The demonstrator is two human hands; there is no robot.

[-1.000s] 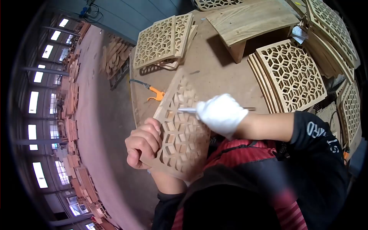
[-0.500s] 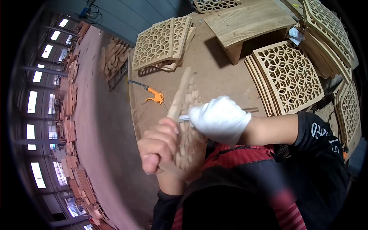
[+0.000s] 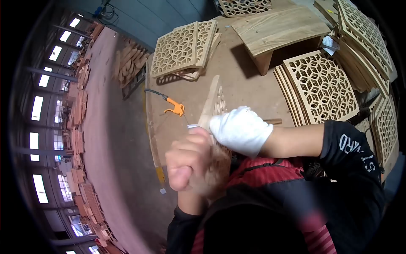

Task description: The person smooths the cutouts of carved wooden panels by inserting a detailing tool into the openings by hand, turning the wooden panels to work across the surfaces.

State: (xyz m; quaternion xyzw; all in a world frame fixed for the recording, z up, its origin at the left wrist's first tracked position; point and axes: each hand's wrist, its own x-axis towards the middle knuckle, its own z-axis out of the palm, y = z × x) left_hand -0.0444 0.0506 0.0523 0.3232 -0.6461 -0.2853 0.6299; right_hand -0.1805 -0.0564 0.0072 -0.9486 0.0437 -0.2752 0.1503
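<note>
Pale wood, cut through with openings, forms the lattice panel held close to the body and tipped up almost on edge. At its near side a bare left hand, blurred by motion, is clenched around the panel, fingers curled. Just right of that grip, a white-gloved right hand makes a fist around a slim tool, whose light tip juts out above the left knuckles. Work on this panel looks to be under way, with both hands at it; how many openings are done is hidden by the tilt, the glove and the blur.

Just beyond the grip, to the left, an orange air gun lies on a brown worktop. Farther off to the right is a stack of similar panels; ahead and left sits another pile of panels; ahead and right stands a low wooden stand. Nothing visible separates finished panels from waiting ones, so the remainder cannot be counted. Farthest left, across the floor, reddish timber lies stacked.
</note>
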